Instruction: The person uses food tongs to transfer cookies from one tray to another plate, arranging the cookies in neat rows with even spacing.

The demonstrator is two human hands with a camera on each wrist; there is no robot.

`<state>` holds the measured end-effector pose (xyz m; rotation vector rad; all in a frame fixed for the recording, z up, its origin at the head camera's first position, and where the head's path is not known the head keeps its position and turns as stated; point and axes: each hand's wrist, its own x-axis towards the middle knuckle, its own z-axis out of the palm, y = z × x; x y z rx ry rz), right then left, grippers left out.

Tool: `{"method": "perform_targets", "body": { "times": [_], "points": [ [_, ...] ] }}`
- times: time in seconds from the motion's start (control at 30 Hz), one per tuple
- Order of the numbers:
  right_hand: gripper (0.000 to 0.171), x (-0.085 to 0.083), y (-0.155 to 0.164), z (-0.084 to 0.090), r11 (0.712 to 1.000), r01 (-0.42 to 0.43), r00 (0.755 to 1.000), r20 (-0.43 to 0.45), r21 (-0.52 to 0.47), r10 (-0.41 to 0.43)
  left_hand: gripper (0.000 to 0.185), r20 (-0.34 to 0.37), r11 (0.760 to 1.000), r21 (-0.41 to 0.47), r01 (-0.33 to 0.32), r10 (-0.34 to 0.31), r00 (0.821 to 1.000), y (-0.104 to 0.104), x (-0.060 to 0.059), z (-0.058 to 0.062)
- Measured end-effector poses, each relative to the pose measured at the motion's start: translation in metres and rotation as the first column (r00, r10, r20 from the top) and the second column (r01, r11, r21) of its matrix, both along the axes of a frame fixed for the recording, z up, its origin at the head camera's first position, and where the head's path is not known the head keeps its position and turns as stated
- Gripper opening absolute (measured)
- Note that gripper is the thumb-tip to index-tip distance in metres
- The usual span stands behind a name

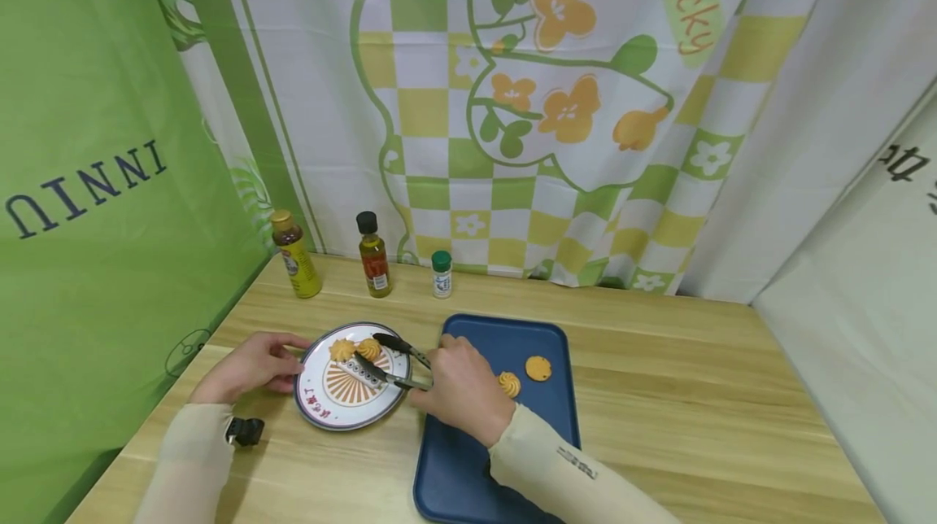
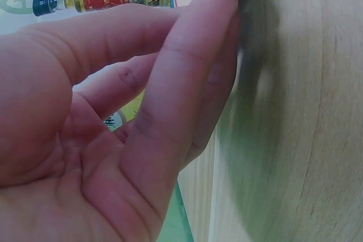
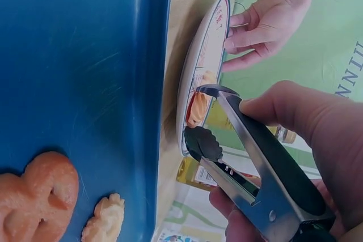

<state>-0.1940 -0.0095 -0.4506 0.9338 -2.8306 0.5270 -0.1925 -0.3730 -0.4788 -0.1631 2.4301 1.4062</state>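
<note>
A round white plate with an orange sunburst holds two yellow cookies. My left hand holds the plate's left rim between thumb and fingers; in the left wrist view my fingers fill the frame against the rim. My right hand grips metal tongs with black tips. Their tips are spread on either side of the right-hand cookie on the plate. In the right wrist view the tongs reach over the plate toward my left hand.
A blue tray lies right of the plate with two more cookies on it. Three small bottles stand at the back of the wooden table. Curtains hang behind and at both sides.
</note>
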Motion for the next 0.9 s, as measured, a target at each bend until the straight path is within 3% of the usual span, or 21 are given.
{"method": "perform_targets", "body": {
  "times": [0.9],
  "points": [
    [0.041,0.003,0.0061,0.0037,1.0,0.012,1.0,0.009,-0.012,-0.012,0.054,-0.003,1.0,-0.007,-0.001,0.001,1.0,0.0006,0.0002,0.0004]
  ]
}}
